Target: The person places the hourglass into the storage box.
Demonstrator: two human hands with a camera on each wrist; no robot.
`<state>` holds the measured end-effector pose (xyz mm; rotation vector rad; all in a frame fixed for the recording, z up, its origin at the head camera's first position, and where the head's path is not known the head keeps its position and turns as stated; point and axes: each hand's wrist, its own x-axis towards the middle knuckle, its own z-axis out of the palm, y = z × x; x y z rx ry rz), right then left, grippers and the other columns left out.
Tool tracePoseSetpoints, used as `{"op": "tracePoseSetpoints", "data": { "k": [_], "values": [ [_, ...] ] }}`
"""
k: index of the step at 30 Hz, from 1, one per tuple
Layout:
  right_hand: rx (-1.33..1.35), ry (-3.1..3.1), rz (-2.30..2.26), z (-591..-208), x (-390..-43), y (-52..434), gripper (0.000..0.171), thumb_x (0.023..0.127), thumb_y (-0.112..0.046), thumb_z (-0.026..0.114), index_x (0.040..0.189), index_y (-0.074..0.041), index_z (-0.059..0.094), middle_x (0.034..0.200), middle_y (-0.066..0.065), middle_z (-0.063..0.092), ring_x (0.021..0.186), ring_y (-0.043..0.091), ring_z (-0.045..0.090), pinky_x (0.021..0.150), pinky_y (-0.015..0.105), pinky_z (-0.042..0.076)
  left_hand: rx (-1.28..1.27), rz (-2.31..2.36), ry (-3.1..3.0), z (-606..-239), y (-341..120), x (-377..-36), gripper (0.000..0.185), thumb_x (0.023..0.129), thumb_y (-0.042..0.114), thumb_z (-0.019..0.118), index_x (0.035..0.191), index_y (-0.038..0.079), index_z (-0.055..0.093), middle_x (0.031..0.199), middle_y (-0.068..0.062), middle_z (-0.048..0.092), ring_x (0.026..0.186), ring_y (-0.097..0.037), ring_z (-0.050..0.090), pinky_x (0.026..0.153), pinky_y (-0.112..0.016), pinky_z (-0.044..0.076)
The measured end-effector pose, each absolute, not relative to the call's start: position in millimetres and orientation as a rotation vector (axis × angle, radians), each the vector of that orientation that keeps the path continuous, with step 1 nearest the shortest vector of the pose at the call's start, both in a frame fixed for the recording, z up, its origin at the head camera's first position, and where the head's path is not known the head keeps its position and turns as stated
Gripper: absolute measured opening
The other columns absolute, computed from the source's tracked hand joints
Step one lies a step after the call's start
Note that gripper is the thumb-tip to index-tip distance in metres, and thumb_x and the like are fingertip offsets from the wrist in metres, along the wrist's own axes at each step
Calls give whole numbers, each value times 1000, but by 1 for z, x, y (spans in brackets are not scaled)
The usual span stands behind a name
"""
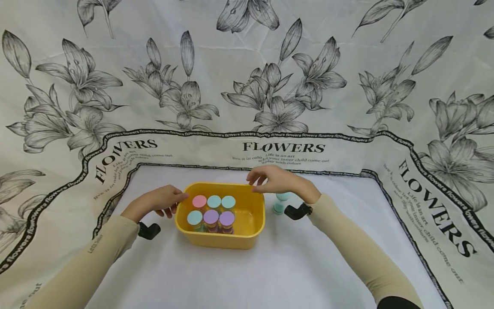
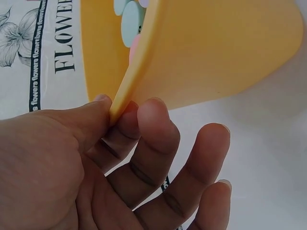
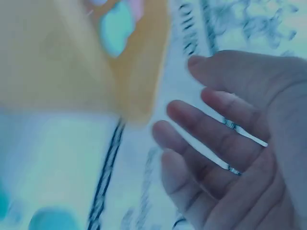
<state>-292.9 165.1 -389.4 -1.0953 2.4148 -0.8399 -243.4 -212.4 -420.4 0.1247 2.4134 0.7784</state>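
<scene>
- Head view: yellow bin [image 1: 247,234] sits mid-table on the white cloth [image 1: 270,274], six capped jars [image 1: 211,210] packed in its left half. Left hand [image 1: 156,202] at the bin's left rim, right hand [image 1: 275,180] over the far right corner. A teal-capped jar [image 1: 281,202] stands just outside, right of the bin.
- Left wrist: thumb and forefinger [image 2: 127,122] pinch the bin rim [image 2: 129,81]; other fingers loose below.
- Right wrist: blurred; right hand [image 3: 240,139] has fingers spread, relaxed, grasping nothing, close beside the bin corner [image 3: 139,96].

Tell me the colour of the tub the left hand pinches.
Yellow tub, clearest in the head view.
</scene>
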Motion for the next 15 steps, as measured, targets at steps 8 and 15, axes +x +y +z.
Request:
{"op": "tracePoseSetpoints", "data": {
  "k": [8,15],
  "values": [
    [-949,2530,-848,-405,-294,213,40,92,-22,75,127,-8,65,117,9,71,98,20,69,88,38,59,138,806,2394,-420,-212,-242,41,108,40,45,91,10,67,69,-3,59,60,-16,61,53,-26,48],
    [-845,2623,-793,-421,-295,240,48,89,-28,78,131,-9,64,129,12,68,111,31,65,91,43,57,145,809,2389,-418,-214,-242,41,108,40,45,92,9,66,70,-3,57,61,-17,61,54,-27,48]
  ]
}}
